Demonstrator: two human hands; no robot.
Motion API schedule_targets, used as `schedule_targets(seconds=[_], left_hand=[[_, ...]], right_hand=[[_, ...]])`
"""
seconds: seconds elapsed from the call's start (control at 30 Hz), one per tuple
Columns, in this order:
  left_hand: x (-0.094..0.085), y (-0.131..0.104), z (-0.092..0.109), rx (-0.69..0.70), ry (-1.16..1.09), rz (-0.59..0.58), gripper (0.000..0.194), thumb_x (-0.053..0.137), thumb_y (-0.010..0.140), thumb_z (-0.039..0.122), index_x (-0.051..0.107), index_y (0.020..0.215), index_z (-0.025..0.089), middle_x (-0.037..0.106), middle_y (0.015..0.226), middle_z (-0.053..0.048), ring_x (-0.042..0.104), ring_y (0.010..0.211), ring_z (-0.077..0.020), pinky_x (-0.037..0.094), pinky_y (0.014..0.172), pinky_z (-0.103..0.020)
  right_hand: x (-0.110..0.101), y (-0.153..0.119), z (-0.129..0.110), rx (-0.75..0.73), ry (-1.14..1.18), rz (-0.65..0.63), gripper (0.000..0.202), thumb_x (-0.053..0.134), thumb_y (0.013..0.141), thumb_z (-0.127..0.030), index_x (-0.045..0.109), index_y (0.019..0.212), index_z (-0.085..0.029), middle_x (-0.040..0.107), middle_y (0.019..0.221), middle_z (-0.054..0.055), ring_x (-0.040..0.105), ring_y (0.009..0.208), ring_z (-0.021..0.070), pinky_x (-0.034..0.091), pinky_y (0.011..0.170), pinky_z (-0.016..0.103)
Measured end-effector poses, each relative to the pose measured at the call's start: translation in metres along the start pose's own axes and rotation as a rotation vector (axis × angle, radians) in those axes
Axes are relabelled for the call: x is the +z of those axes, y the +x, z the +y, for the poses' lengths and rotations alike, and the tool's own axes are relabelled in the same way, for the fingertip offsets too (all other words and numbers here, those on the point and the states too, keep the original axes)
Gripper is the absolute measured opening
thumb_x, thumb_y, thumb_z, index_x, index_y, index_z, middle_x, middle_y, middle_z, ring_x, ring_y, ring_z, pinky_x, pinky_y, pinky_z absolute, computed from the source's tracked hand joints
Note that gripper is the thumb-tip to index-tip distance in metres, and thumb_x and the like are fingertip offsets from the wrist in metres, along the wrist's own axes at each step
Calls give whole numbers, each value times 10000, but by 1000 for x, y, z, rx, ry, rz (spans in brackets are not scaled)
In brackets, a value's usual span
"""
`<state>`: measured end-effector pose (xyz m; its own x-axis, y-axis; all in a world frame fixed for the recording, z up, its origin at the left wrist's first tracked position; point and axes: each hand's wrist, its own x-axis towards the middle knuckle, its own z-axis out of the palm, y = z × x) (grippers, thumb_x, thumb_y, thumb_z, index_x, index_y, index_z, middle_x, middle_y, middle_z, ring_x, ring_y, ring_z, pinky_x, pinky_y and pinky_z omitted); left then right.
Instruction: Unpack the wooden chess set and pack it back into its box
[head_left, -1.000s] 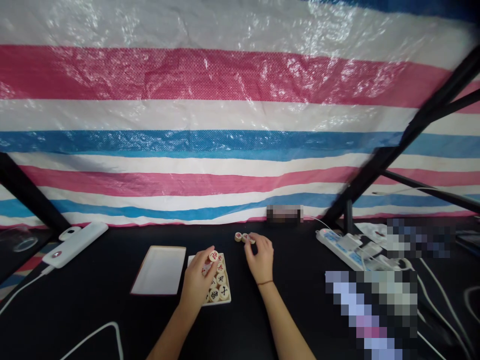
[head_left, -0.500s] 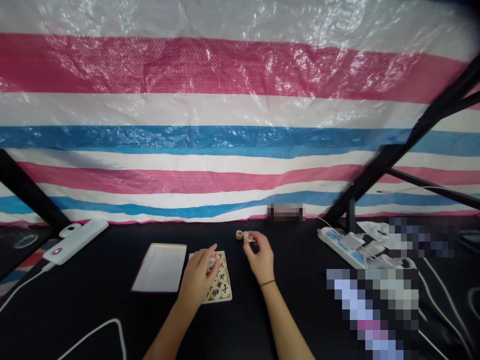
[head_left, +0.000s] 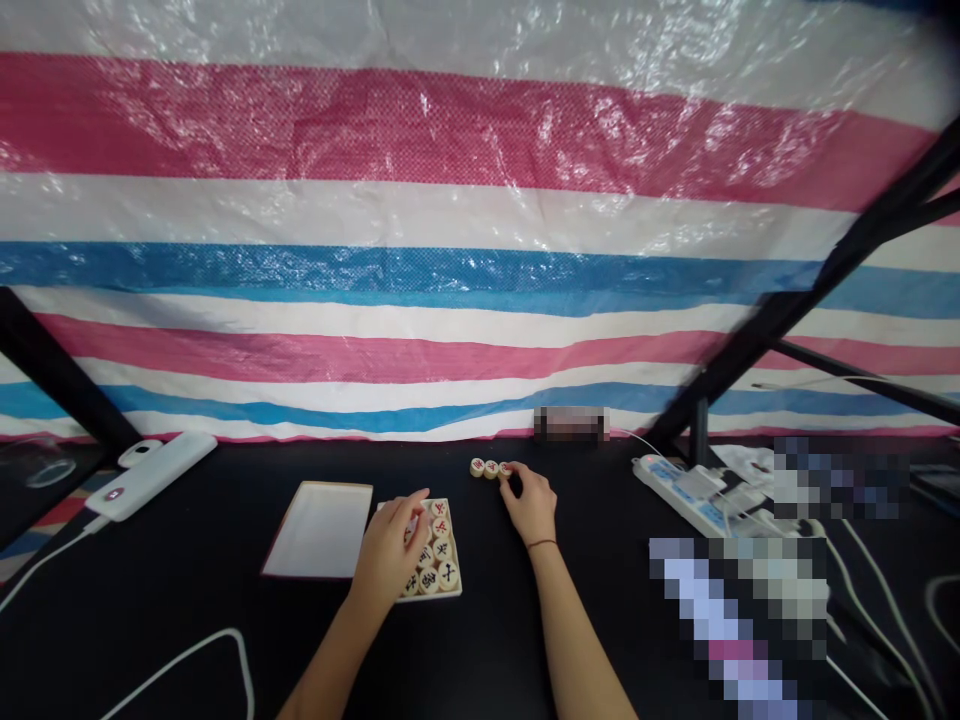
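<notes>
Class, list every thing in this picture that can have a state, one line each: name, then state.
Box: open, partly filled with round game pieces.
Lid: off, lying flat left of the box.
Row of pieces: three, lying flat side by side on the table.
Left hand: over the box, fingers on the pieces.
Right hand: fingertips on the row's rightmost piece.
Power strip: plugs inserted.

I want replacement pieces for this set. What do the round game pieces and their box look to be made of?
The round game pieces look like pale wood or plastic, smooth, with red or black inked characters. The box looks like thin cream cardboard or plastic; its lid matches, with a reddish edge.
</notes>
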<state>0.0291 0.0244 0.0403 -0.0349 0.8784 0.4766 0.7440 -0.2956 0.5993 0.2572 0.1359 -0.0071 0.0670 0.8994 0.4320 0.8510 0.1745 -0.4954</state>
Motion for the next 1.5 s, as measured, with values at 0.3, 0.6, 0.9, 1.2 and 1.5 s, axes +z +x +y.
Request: schedule_targets(seconds=[0.3, 0.6, 0.9, 1.2, 1.5], left_hand=[[-2, 1, 0, -10, 50, -27, 282, 429, 902, 247, 623, 1105, 222, 691, 892, -50, 627, 829, -196, 471, 780, -343], [11, 17, 14, -110, 413, -116, 256, 500, 869, 296, 693, 730, 199, 702, 760, -77, 571, 843, -270, 354, 794, -427], [18, 17, 29, -153, 414, -170, 238, 474, 891, 290, 661, 779, 193, 712, 776, -72, 612, 843, -260, 321, 809, -412], [20, 21, 23, -188, 221, -199, 113, 512, 863, 234, 616, 824, 212, 699, 807, -6, 638, 768, -180, 352, 843, -373], [10, 24, 10, -195, -233, 27, 266, 513, 864, 315, 634, 1086, 230, 669, 996, -50, 645, 898, -181, 505, 832, -338]], right_hand=[[-4, 2, -2, -29, 1, 64, 253, 524, 812, -312, 653, 1008, -217, 688, 997, 64, 582, 948, 242, 420, 769, 341], [-16, -38, -72, -53, 428, -166, 264, 438, 898, -353, 656, 848, -212, 695, 721, 28, 657, 642, 175, 470, 615, 248], [-16, -44, -87, -29, 523, -241, 291, 460, 891, -387, 668, 785, -212, 688, 644, 13, 656, 581, 172, 471, 567, 232], [-10, -44, -84, 7, 588, -244, 285, 433, 885, -341, 673, 789, -221, 717, 711, 18, 677, 657, 181, 491, 598, 242], [-15, -44, -87, -233, 626, -162, 366, 573, 759, -221, 605, 1123, -206, 692, 1054, 63, 650, 900, 188, 519, 806, 323]])
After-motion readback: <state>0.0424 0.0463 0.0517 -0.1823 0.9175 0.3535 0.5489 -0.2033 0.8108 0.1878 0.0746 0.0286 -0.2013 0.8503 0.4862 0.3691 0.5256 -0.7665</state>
